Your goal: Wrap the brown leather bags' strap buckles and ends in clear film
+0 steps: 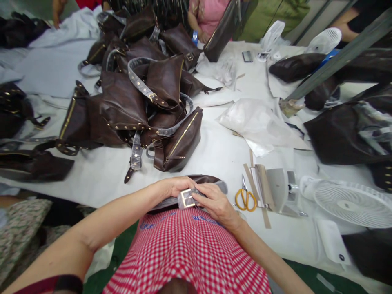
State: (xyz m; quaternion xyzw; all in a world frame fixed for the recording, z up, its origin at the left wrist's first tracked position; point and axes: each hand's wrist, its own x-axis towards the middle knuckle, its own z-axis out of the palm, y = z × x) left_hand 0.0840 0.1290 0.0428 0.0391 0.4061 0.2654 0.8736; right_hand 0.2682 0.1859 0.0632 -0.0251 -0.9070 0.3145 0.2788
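Note:
Both of my hands hold a dark brown leather strap [200, 180] just above the table's near edge. Its square metal buckle [187, 199], wrapped in clear plastic film, sits between them. My left hand [180, 186] grips the strap from above, just behind the buckle. My right hand [216, 203] lies across the film-covered part, its fingers pressing on the buckle's side. The rest of the strap curves away under my palms, and part of it is hidden by my fingers.
Several brown leather bags with gold zips and studs lie piled [137, 98] on the white-covered table [104, 179]. Orange-handled scissors [245, 197] and a desk fan [352, 203] stand to my right. A plastic sheet [257, 124] lies ahead, and a co-worker's arm [196, 20] shows beyond.

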